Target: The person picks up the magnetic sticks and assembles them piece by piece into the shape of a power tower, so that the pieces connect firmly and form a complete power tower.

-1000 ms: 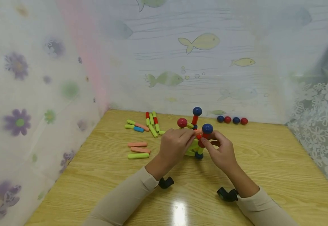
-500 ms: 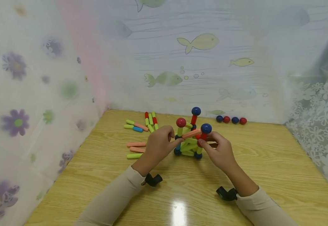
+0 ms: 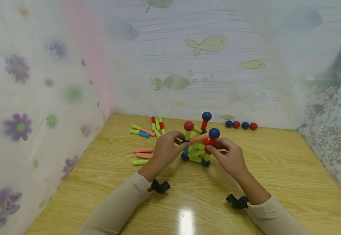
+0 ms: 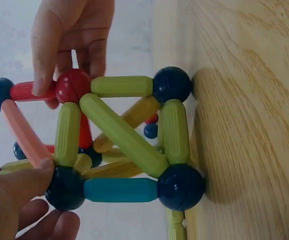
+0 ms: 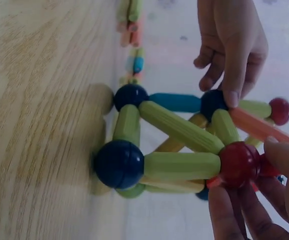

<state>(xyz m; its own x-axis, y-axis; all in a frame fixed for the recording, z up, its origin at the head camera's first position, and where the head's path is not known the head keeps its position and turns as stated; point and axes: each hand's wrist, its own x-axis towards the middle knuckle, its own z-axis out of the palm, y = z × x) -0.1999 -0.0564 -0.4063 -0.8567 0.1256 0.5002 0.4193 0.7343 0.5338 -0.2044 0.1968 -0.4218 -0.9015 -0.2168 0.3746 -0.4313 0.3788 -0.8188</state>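
A frame of magnetic rods and balls stands on the table between my hands, with blue balls at its base. My left hand pinches a dark blue ball at the frame's upper left corner, its thumb against the end of an orange rod. That rod slants up to a blue ball on the right. My right hand holds the red rod beneath this ball, its fingers also touching the red ball. A crimson ball tops a green rod above the left corner.
Orange rods and a green rod lie left of the frame. More rods are farther back. Several red and blue balls line the table's back right edge, before a fish-patterned curtain.
My left hand has moved left from the middle of the frame to its left corner, uncovering the orange rod, which now spans the top. My right hand stays nearly still.
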